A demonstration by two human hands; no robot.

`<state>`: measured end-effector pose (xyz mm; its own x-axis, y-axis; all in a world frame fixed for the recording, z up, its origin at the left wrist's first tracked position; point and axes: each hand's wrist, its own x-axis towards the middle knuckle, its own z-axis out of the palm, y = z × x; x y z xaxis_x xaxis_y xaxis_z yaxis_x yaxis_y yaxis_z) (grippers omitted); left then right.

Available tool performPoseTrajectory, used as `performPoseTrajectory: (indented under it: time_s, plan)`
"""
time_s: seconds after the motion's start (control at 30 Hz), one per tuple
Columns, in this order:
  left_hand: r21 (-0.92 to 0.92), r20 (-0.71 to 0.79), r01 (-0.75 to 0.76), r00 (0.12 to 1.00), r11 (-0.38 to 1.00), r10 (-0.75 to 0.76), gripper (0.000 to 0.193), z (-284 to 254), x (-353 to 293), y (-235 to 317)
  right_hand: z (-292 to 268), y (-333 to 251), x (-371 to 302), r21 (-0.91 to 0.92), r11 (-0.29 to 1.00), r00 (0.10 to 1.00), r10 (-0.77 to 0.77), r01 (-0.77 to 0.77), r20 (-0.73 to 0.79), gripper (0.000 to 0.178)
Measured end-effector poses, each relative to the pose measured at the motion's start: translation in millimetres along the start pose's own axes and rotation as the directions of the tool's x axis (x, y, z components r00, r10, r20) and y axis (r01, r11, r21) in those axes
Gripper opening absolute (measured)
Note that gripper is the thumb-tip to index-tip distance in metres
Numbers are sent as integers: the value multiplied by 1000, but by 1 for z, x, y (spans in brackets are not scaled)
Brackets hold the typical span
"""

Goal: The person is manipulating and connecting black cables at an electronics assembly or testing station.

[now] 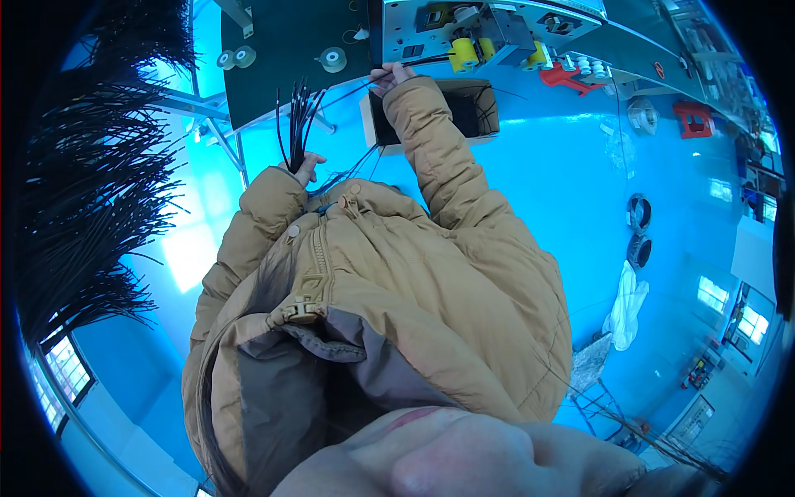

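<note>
My left hand [310,168] is closed around a bundle of black cables [300,124], whose loose ends stand up above the fist. Farther ahead and to the right, my right hand [392,77] pinches a single thin black cable [352,91] at the front edge of a grey metal machine [406,40]. Yellow rollers [464,55] sit on that machine, right of my fingers. Below my right hand and forearm is an open cardboard box [368,124] with a dark inside and some black cables over its rim.
Large bunches of black cables [91,182] hang at the left. Tape rolls [332,59] lie on the dark green table [273,79]. On the blue floor at the right are a red stand [694,121], wire coils [638,213] and a white plastic bag [627,306].
</note>
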<state>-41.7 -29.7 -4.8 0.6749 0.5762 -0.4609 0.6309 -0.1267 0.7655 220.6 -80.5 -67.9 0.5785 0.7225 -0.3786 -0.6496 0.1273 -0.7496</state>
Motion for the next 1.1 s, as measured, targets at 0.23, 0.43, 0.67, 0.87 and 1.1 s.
performPoseTrajectory:
  time_s: [0.23, 0.43, 0.67, 0.87, 1.1]
  plan:
    - [-134, 16, 115, 993, 984, -114, 41, 4, -4, 3, -5, 6, -3, -84, 996, 1000, -17, 19, 19, 25]
    - [-337, -66, 117, 987, 934, -148, 34, 13, 2, -5, -32, 35, 13, -616, 760, 977, -189, 207, 95, 32]
    - [-332, -34, 113, 991, 936, -131, 32, 15, 6, 9, -44, 57, 14, -459, 872, 985, -161, 168, 55, 25]
    - [-377, -50, 166, 979, 911, -199, 33, 9, 5, 1, 3, 19, -41, -646, 760, 996, -80, 78, 26, 21]
    - [-295, -24, 93, 994, 951, -105, 45, 5, 9, 30, 7, 57, -72, -904, 33, 903, 50, 426, 427, 17]
